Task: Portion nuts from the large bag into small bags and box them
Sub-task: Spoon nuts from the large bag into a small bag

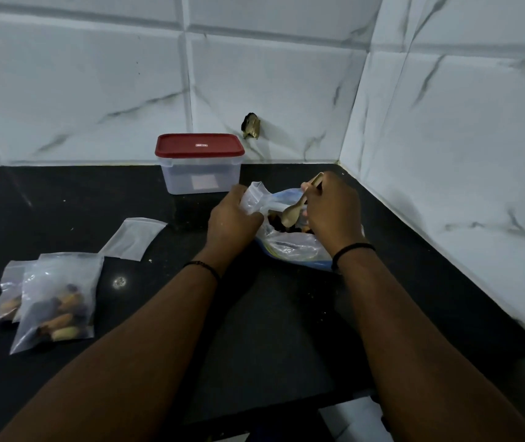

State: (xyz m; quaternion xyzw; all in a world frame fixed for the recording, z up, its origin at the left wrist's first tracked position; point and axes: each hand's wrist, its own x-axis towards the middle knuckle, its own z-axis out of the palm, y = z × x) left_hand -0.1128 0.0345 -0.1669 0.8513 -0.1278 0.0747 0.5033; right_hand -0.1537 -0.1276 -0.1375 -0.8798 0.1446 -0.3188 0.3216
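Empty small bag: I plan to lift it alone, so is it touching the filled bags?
Apart. The head view shows bare counter between the empty small bag and the filled bags.

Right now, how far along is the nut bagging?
Done: two filled bags lie at left. In hand: the left hand holds a small bag while the right hand spoons from the large bag. Left: one empty bag, and boxing; the box is lidded.

Bare counter [270,314] lies open between the filled bags [53,301] and large bag [293,244].
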